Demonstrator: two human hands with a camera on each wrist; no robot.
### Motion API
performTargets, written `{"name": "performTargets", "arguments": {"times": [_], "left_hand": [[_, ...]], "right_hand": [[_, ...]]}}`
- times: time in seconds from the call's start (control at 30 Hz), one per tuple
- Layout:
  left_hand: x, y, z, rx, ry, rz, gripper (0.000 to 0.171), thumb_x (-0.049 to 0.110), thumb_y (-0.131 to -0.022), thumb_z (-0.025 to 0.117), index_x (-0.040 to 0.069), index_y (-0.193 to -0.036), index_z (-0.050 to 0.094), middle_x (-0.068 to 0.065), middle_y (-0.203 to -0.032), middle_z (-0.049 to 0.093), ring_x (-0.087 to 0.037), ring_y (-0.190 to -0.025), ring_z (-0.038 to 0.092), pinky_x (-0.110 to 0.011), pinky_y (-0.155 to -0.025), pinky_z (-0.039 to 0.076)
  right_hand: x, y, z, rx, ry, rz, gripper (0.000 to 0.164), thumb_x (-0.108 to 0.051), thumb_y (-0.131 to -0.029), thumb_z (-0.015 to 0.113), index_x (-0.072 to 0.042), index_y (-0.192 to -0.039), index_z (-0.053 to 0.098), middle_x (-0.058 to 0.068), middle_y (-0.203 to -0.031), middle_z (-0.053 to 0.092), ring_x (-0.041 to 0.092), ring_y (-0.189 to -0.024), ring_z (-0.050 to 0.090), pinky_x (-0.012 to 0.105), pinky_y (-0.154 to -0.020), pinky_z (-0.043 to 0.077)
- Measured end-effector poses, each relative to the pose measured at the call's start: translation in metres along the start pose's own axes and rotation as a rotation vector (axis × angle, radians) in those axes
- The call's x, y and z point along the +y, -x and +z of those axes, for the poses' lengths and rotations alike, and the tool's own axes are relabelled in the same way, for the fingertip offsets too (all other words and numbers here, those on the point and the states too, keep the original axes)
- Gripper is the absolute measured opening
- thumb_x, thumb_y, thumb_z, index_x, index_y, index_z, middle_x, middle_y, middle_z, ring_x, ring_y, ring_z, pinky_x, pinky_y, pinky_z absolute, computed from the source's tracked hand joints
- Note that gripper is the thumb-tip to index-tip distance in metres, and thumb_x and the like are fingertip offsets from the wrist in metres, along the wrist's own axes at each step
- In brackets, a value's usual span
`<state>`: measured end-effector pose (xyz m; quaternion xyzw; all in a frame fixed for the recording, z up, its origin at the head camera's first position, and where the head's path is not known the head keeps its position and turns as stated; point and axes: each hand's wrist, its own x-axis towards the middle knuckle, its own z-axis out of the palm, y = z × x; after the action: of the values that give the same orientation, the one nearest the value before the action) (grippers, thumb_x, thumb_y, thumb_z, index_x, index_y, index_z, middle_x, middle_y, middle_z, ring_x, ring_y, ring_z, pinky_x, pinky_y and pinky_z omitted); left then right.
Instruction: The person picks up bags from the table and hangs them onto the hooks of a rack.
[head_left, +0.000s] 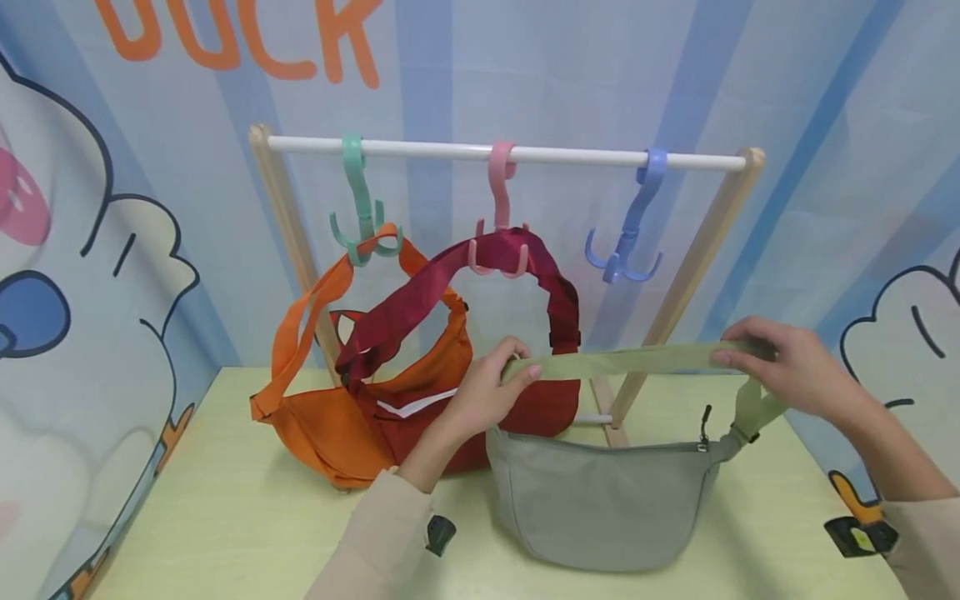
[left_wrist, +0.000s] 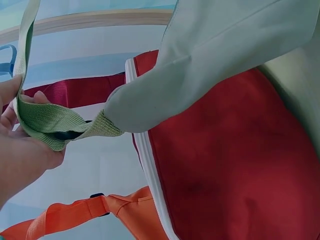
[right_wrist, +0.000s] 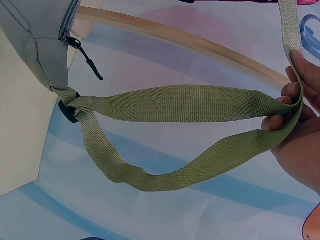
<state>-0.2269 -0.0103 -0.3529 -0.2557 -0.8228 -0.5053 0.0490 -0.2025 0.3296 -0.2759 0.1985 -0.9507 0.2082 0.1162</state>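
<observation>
Both hands hold the green webbing strap (head_left: pixel 630 361) of a grey-green zip bag (head_left: pixel 600 504). My left hand (head_left: pixel 487 385) pinches the strap near the bag's left end, its thumb along the webbing. At the right, my right hand (head_left: pixel 791 367) grips the other part, the strap stretched nearly level between them. In the right wrist view, two lengths of webbing (right_wrist: pixel 185 103) run from a dark buckle (right_wrist: pixel 69 111) into the right fingers. Below the strap, the bag hangs upright in front of a red bag (head_left: pixel 540 408), partly hiding it.
A rack with a white bar (head_left: pixel 435 150) carries a green hook (head_left: pixel 360 196), a pink hook (head_left: pixel 501 187) and a blue hook (head_left: pixel 630 217). An orange bag (head_left: pixel 330 429) has its strap on the green hook; the red bag's strap loops over the pink one. Under them lies a pale table (head_left: pixel 202 517).
</observation>
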Motion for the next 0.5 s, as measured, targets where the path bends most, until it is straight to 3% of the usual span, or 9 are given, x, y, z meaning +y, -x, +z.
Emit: {"name": "performTargets", "arguments": {"times": [0.5], "left_hand": [[0.009, -0.005, 0.001, 0.015, -0.001, 0.007, 0.016, 0.024, -0.093, 0.053, 0.01, -0.099, 0.048, 0.001, -0.059, 0.034, -0.012, -0.053, 0.038, -0.026, -0.054, 0.033]], "right_hand": [[-0.005, -0.009, -0.011, 0.086, 0.045, -0.048, 0.01, -0.013, -0.086, 0.063, -0.005, -0.093, 0.063, 0.004, -0.081, 0.061, 0.006, -0.06, 0.047, 0.026, -0.051, 0.039]]}}
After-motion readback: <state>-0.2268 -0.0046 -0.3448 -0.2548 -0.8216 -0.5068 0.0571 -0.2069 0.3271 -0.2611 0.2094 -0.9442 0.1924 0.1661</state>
